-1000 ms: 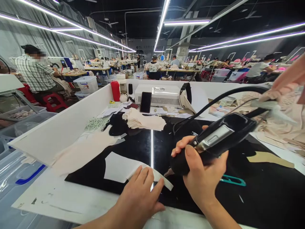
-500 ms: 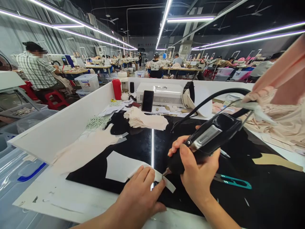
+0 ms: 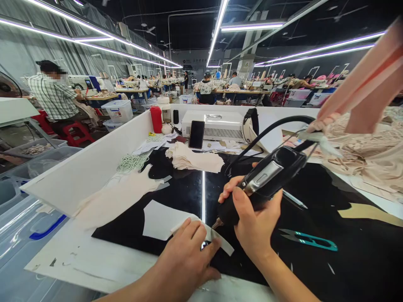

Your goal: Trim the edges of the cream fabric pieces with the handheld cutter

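My right hand [image 3: 256, 218] is closed around a black corded handheld cutter [image 3: 260, 180], which is tilted with its pointed metal tip down to the left. The tip meets the edge of a white fabric piece [image 3: 159, 218] lying on the black board [image 3: 176, 186]. My left hand [image 3: 187, 256] presses on this piece, fingers bent over it, thumb and index finger close to the tip; the hand covers part of the fabric. Teal thread snips [image 3: 315, 241] lie to the right of my right hand, with a silver pen-like tool [image 3: 295, 199] above them.
Cream fabric pieces are stacked [image 3: 195, 158] at the back; a larger cream piece [image 3: 116, 197] lies left. A phone [image 3: 196, 134] leans on a white slotted box [image 3: 217, 124]. Peach fabric [image 3: 362, 92] hangs at right by the cord. A person [image 3: 52, 94] sits far left.
The cutter and my right hand have shifted slightly left, the tip moving a little up along the fabric edge. The snips now show fully. My left hand stays on the fabric.
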A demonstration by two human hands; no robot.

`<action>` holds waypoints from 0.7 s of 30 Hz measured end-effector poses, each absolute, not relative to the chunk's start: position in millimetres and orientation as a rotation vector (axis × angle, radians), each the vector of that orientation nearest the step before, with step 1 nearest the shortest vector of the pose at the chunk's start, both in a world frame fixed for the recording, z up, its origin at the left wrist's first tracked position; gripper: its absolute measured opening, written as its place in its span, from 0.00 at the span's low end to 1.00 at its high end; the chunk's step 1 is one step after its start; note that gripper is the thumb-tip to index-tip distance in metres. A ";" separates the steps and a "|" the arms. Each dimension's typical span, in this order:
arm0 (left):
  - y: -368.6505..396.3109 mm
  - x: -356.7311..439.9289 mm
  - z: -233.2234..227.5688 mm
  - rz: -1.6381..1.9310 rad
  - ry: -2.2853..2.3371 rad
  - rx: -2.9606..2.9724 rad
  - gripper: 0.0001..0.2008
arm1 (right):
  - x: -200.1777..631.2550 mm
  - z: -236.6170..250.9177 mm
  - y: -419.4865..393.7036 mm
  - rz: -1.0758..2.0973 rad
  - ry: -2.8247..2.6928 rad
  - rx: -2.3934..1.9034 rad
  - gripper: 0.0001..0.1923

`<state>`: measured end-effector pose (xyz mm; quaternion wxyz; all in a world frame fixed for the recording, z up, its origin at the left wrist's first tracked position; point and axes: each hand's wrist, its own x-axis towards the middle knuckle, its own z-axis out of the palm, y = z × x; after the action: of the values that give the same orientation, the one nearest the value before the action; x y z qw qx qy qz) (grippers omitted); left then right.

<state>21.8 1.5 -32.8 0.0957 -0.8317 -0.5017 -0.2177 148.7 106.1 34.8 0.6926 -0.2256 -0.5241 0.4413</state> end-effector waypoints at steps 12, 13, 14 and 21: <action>-0.9 14.9 -33.9 -0.605 -1.484 -2.500 0.38 | 140.4 34.9 108.3 1.037 -1.153 -0.448 0.17; -1.1 14.2 -33.6 -0.598 -1.484 -2.502 0.38 | 138.8 34.7 108.9 1.042 -1.153 -0.447 0.17; -1.3 13.4 -33.5 -0.590 -1.485 -2.506 0.37 | 137.2 34.4 109.2 1.046 -1.154 -0.448 0.17; -3.5 9.0 -35.2 -0.593 -1.462 -2.514 0.37 | 131.3 34.2 107.9 1.058 -1.138 -0.497 0.16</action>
<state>9.0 -3.5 -35.2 0.0867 -0.8438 -0.4908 -0.1989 131.3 107.9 34.2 0.6854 -0.2218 -0.5078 0.4724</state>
